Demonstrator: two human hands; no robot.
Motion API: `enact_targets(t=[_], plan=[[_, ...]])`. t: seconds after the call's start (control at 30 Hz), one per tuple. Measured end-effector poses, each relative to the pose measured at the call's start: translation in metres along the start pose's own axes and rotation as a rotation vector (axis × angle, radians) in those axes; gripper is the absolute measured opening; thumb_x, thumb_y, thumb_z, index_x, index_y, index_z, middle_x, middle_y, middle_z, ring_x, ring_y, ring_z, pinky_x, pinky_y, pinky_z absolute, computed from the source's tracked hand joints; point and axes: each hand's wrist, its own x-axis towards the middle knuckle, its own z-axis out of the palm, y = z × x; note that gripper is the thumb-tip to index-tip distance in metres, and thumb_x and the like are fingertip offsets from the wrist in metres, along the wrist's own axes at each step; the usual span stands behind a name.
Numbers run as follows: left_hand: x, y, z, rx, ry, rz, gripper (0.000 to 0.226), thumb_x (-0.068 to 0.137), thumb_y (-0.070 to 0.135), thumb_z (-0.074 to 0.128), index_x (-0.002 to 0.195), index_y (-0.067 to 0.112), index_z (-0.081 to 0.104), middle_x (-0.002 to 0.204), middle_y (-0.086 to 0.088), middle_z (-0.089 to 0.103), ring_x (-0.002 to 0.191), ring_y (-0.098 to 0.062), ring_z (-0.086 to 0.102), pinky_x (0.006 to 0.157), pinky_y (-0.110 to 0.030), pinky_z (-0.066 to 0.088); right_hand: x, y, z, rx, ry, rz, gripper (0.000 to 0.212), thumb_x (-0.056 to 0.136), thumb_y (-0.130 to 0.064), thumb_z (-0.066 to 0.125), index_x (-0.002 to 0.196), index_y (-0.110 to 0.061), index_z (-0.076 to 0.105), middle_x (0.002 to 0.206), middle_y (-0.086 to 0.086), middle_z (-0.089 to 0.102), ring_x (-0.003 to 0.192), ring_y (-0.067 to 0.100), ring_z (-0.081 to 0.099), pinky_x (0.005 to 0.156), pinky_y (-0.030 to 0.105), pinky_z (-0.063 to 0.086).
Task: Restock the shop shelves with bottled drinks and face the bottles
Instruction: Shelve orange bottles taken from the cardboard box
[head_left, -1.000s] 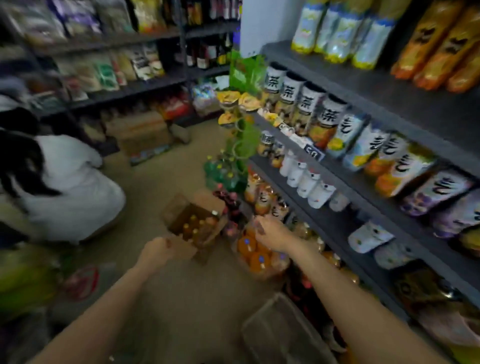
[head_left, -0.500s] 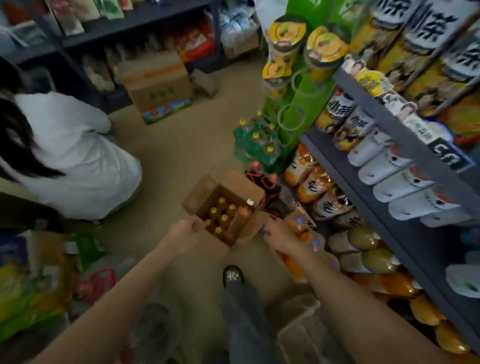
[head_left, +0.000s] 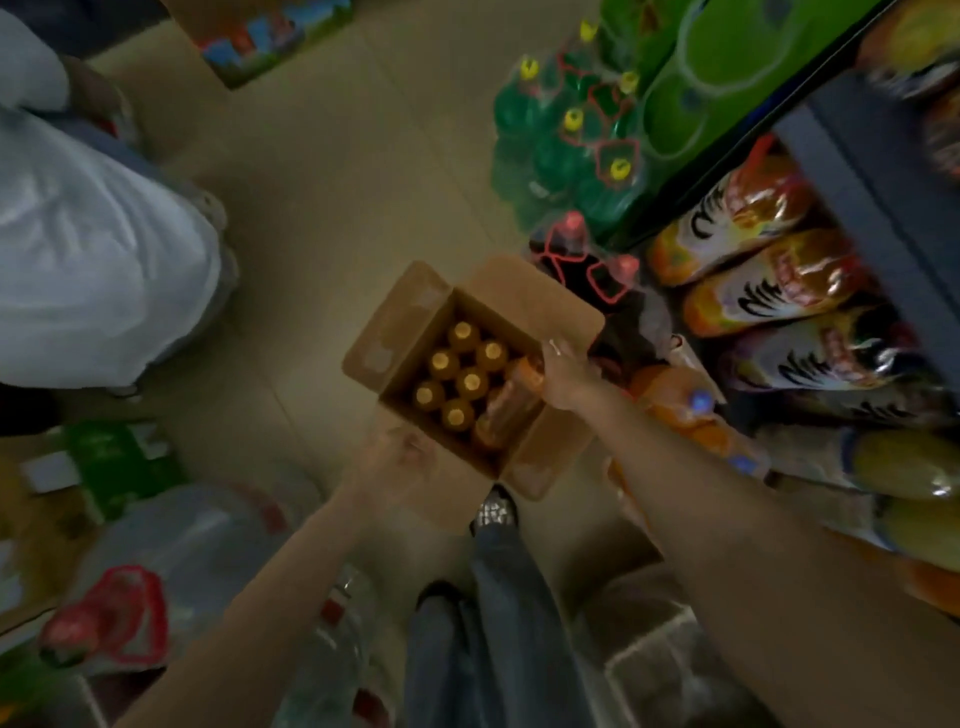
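Right hand (head_left: 563, 376) grasping tilted orange bottle (head_left: 506, 410) at right side of open cardboard box (head_left: 410, 306) on floor (head_left: 322, 171). Left hand (head_left: 397, 460) at box's near flap, blurred; grip cannot be told. Six gold-capped bottles (head_left: 460, 371) upright inside box, left of tilted one.

Dim aisle, beige floor (head_left: 332, 171), grey shelf (head_left: 862, 208) right.

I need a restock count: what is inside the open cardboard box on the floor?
Six upright bottles with orange caps stand in the cardboard box; a tilted bottle is gripped by the right hand. Lower layers are hidden.
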Motion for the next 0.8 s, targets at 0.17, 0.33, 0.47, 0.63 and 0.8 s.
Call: enact_targets(t=[0.17,0.33,0.47,0.63,0.8], plan=[[0.002,-0.017,0.018,-0.031,-0.001,-0.011,0.023,0.089,-0.004,0.047,0.075,0.014,0.050,0.082,-0.008,0.056,0.081,-0.022,0.057,0.070,-0.021,0.046,0.022,0.002,0.013,-0.020,0.080,0.029,0.042,0.095,-0.013,0.048,0.134,-0.009,0.036,0.150,0.017,0.005,0.131,0.043,0.026,0.104,0.047,0.036],[-0.002,-0.029,0.015,-0.091,0.002,-0.003,0.021,0.090,0.000,0.047,0.079,0.018,0.052,0.085,-0.007,0.057,0.087,-0.023,0.056,0.073,-0.024,0.044,0.009,-0.010,0.001,0.001,0.141,0.004,0.039,0.090,-0.012,0.058,0.126,-0.003,0.046,0.144,0.018,0.024,0.122,0.040,0.042,0.100,0.043,0.040],[-0.020,-0.027,0.015,-0.100,0.065,0.033,0.018,0.090,-0.001,0.045,0.083,0.013,0.054,0.086,-0.005,0.057,0.089,-0.020,0.056,0.067,-0.016,0.041,-0.038,-0.036,-0.002,-0.086,0.096,-0.132,0.032,0.087,-0.011,0.059,0.117,-0.005,0.050,0.122,0.017,0.050,0.111,0.035,0.053,0.085,0.038,0.045],[-0.067,0.011,0.014,-0.109,0.151,0.180,0.010,0.085,0.003,0.057,0.091,0.010,0.059,0.093,-0.012,0.062,0.100,-0.029,0.059,0.088,-0.035,0.045,-0.169,-0.060,-0.027,-0.162,0.192,-0.272,0.033,0.086,-0.012,0.057,0.117,-0.005,0.046,0.119,0.016,0.046,0.107,0.036,0.052,0.072,0.035,0.039],[-0.175,0.120,0.008,-0.021,-0.110,0.476,0.058,0.072,0.019,0.078,0.119,0.019,0.045,0.108,0.003,0.052,0.103,-0.022,0.057,0.076,-0.028,0.047,-0.336,-0.035,-0.162,-0.115,0.262,-0.367,0.024,0.071,-0.022,0.070,0.084,-0.002,0.066,0.077,0.010,0.063,0.076,0.026,0.061,0.055,0.031,0.040]])
